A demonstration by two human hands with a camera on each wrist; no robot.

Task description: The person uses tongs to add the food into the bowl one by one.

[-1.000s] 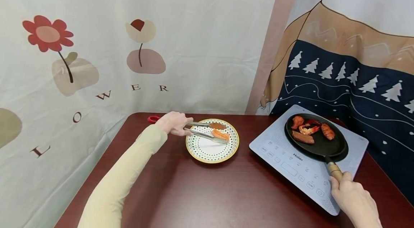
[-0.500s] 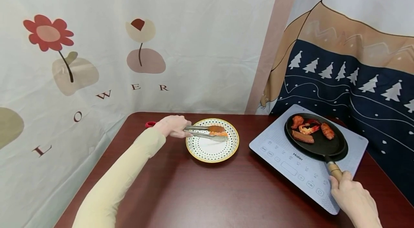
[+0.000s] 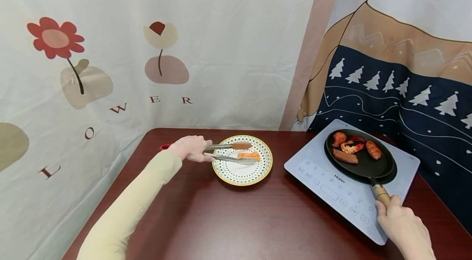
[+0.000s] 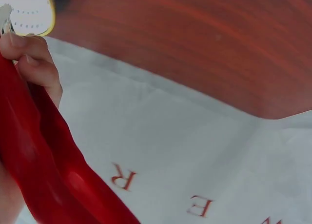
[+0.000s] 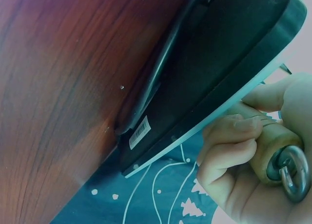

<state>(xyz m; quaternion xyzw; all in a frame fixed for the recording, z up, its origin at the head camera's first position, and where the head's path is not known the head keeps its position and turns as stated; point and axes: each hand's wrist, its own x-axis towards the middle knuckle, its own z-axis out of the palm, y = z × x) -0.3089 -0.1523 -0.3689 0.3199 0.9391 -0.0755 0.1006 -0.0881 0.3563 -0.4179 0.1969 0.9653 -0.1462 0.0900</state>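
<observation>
My left hand [image 3: 191,148] grips metal tongs [image 3: 223,158] with red handles [image 4: 29,136]. Their tips are spread over a patterned plate [image 3: 236,179]. An orange piece of food [image 3: 249,156], perhaps salmon or shrimp, lies on the plate by the lower tip; whether that tip touches it I cannot tell. At the right, my right hand [image 3: 405,224] holds the wooden handle [image 3: 382,195] of a black frying pan [image 3: 380,165]. The right wrist view shows the fingers curled round that handle, with a metal ring [image 5: 296,174] at its end. Several cooked pieces [image 3: 345,156] lie in the pan.
The pan sits on a white induction cooktop [image 3: 324,188] at the right of the dark red wooden table [image 3: 236,219]. A printed curtain [image 3: 236,46] hangs behind the table and along its left side.
The tongs have spread from around the orange piece, leaving it on the plate. My left hand and the tongs have drawn slightly to the left. The right hand and pan have stayed still.
</observation>
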